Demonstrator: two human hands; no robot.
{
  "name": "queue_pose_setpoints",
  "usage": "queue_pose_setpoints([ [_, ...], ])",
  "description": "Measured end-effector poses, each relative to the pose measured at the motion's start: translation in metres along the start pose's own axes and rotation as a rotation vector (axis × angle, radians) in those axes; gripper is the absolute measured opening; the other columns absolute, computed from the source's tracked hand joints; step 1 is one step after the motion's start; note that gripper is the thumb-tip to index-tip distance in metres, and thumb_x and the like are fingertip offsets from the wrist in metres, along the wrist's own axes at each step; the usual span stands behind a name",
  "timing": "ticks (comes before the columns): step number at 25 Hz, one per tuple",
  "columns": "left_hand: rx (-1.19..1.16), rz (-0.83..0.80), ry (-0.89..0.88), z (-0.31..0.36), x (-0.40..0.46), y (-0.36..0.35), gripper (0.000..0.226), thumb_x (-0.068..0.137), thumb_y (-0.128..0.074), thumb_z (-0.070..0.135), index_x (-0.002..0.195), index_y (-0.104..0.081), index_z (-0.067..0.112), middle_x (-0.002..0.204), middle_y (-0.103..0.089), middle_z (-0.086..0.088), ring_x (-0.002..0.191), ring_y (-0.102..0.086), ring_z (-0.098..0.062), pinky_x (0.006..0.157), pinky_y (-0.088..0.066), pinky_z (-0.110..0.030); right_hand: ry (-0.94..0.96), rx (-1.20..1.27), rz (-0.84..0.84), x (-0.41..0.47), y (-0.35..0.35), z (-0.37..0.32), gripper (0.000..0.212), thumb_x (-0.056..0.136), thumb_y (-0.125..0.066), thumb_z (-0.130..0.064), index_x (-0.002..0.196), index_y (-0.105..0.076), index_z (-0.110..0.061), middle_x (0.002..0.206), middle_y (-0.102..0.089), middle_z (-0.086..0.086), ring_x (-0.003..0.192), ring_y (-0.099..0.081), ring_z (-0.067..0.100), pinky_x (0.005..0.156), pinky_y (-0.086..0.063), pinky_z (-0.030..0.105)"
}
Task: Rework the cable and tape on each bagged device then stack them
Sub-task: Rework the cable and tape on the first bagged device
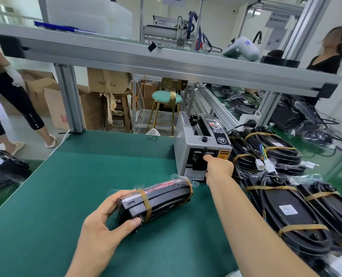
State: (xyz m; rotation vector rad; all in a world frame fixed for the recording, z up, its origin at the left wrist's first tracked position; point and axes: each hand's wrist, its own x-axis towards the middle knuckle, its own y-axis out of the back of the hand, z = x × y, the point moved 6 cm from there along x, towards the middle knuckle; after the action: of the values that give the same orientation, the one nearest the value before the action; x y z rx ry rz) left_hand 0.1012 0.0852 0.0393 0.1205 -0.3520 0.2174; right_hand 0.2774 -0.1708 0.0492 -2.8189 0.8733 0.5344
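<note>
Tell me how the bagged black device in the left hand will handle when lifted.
The black plastic-bagged device with brown tape bands likely stays rigid, its casing looking hard. The glossy bag may slip, though the left hand spans its end. Loose film may crinkle.

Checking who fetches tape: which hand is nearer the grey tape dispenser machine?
Right. The right hand reaches the grey tape dispenser machine's front slot; the left hand holds the black bagged device nearer the person.

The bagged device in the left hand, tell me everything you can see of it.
The bagged device is a long black plastic unit with a red strip along its top, sealed in clear film and bound by two tan tape bands. It lies tilted on the green mat; the left hand grips its near end.
</note>
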Motion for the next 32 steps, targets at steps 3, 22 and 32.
queue_pose_setpoints([
  [3, 0.002, 0.026, 0.014, 0.000, -0.003, 0.000, 0.054, 0.054, -0.078, 0.039, 0.107, -0.065, 0.040, 0.111, -0.070, 0.013, 0.108, -0.062, -0.005, 0.096, -0.040, -0.011, -0.024, 0.049, -0.118, -0.028, 0.004, -0.007, 0.018, 0.084, -0.068, -0.012, 0.080, -0.051, -0.014, 0.065, -0.042, 0.001, 0.050, -0.031, 0.013, 0.035, -0.028, 0.019],
  [22, 0.067, 0.213, 0.019, 0.024, -0.026, -0.020, 0.049, 0.070, -0.080, 0.009, 0.104, -0.064, 0.041, 0.099, -0.070, 0.020, 0.096, -0.062, 0.003, 0.077, -0.039, 0.000, 0.527, -0.378, -0.699, -0.190, 0.013, 0.043, 0.015, 0.077, -0.073, -0.031, 0.066, -0.072, -0.041, 0.136, -0.030, -0.043, 0.137, -0.016, -0.012, 0.118, -0.013, 0.042],
  [32, 0.092, 0.238, 0.012, 0.025, -0.027, -0.019, 0.054, 0.069, -0.080, 0.005, 0.102, -0.064, 0.044, 0.097, -0.070, 0.024, 0.093, -0.062, 0.006, 0.077, -0.039, 0.001, 0.562, -0.412, -0.668, -0.189, 0.008, 0.044, 0.010, 0.076, -0.072, -0.030, 0.072, -0.072, -0.040, 0.134, -0.029, -0.042, 0.136, -0.015, -0.012, 0.118, -0.015, 0.041],
])
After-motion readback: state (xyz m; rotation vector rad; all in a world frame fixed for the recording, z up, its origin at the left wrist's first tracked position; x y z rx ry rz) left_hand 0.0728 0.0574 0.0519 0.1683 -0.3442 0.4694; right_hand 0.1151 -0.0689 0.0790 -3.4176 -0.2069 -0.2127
